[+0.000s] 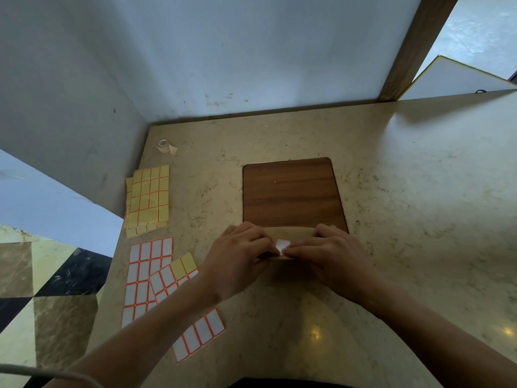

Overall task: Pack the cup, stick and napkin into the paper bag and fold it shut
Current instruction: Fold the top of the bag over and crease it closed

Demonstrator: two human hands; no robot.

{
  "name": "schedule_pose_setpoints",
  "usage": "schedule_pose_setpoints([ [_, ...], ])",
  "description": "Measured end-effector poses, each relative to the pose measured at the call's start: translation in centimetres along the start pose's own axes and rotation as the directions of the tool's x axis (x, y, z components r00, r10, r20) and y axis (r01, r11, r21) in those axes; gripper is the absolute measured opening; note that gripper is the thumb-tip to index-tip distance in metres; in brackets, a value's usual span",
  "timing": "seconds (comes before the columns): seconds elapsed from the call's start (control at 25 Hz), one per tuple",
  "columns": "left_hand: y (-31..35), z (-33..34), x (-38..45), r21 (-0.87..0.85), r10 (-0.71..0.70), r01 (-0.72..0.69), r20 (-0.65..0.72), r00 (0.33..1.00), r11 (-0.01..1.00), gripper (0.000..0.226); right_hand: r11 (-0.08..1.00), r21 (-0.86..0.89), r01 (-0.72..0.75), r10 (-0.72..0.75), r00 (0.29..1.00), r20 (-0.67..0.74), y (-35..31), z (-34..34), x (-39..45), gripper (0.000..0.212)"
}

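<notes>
Brown kraft paper bag (288, 233) lies flat on the marble-patterned table (405, 169), its near part under both hands, its far edge overlapping the near end of a dark wood-grain board (292, 191). A small white label (282, 245) with an orange border sits on the bag's folded flap, between the hands. Left hand (237, 256) palm down, fingertips pressed onto the flap at the label's left edge. Right hand (333, 253) palm down too, fingers flat, one fingertip touching the label's lower right corner. Neither hand pinches anything that can be made out (contents of the bag not visible).

Left of the bag: white label sheets (145, 278) with orange grid lines, one loose strip (200, 336) nearer the body. Beyond them, yellow backing sheets (148, 200), stacked. Small tape roll (163, 146) near the table's far left corner, by the pale wall (223, 51).
</notes>
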State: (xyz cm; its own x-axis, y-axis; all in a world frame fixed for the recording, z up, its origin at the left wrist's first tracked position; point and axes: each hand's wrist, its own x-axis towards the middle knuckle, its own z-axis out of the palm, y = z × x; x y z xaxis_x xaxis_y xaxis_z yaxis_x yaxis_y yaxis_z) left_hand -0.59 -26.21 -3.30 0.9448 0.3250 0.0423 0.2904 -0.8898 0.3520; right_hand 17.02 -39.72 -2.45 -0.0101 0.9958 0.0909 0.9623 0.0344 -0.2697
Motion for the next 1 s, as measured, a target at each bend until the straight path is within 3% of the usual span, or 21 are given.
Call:
schedule_pose_setpoints([
  [0.12, 0.0, -0.8, 0.7, -0.044, -0.007, 0.012, 0.123, 0.992, 0.999, 0.023, 0.999, 0.006, -0.032, 0.032, 0.999, -0.006, -0.5, -0.3, 0.1, 0.044],
  [0.28, -0.2, -1.8, 1.3, -0.078, 0.014, 0.006, 0.254, 0.967, 0.997, 0.032, 0.988, 0.031, -0.153, 0.143, 0.968, 0.208, -0.2, -0.5, 0.3, 0.043],
  [0.56, -0.9, -1.4, 1.2, -0.052, 0.003, 0.016, 0.345, 0.938, 0.999, 0.039, 0.989, 0.025, -0.149, 0.135, 0.945, 0.297, -0.3, -0.4, 0.6, 0.056],
  [0.72, -1.0, -1.3, 1.0, -0.078, 0.043, -0.024, 0.257, 0.965, 0.997, 0.039, 0.992, 0.012, -0.125, 0.115, 0.943, 0.313, -0.4, -0.8, 0.7, 0.054],
  [1.0, -1.6, -0.3, 0.1, -0.318, -0.032, 0.018, -0.039, 0.999, 0.948, 0.029, 0.995, 0.046, -0.085, 0.081, 0.994, 0.067, 0.2, -0.1, 0.2, 0.040],
])
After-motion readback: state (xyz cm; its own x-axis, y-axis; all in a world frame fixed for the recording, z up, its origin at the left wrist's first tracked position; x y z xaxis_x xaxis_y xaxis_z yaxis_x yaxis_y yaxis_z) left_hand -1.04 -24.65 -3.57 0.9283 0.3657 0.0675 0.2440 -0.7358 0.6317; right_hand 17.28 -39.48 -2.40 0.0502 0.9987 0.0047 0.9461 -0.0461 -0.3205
